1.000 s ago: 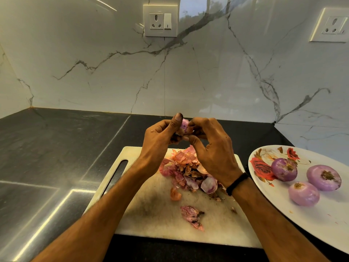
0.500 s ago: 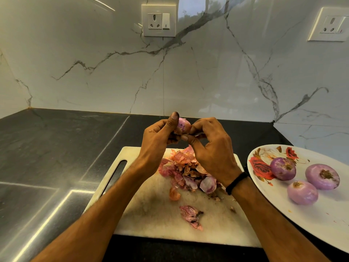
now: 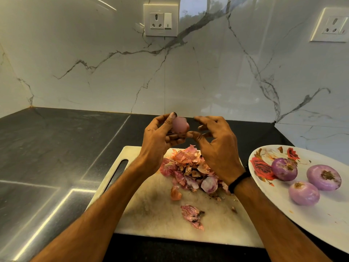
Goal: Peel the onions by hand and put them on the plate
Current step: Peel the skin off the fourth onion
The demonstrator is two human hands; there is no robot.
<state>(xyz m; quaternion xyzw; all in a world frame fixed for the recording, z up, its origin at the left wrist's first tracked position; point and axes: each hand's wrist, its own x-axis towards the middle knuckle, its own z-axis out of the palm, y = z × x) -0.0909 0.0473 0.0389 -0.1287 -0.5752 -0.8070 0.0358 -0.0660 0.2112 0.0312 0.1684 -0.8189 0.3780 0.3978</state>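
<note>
My left hand (image 3: 160, 137) holds a small pale pink onion (image 3: 179, 125) between thumb and fingers, above the far edge of the white cutting board (image 3: 151, 208). The onion is blurred. My right hand (image 3: 217, 148) hovers just right of it with fingers loosely curled and spread. Its thumb tip is close to the onion's lower side, while its fingers are apart from it. A white plate with red flowers (image 3: 321, 224) sits at the right and carries three peeled purple onions (image 3: 284, 169), (image 3: 323, 177), (image 3: 304, 193).
A heap of pink and brown onion skins (image 3: 188, 169) lies on the board under my hands, with a loose skin piece (image 3: 192, 216) nearer me. The board rests on a dark counter (image 3: 56, 148) against a marble wall with two sockets (image 3: 160, 20).
My right hand's fingers have come off the onion and spread apart to the right. More of the onion now shows in my left hand.
</note>
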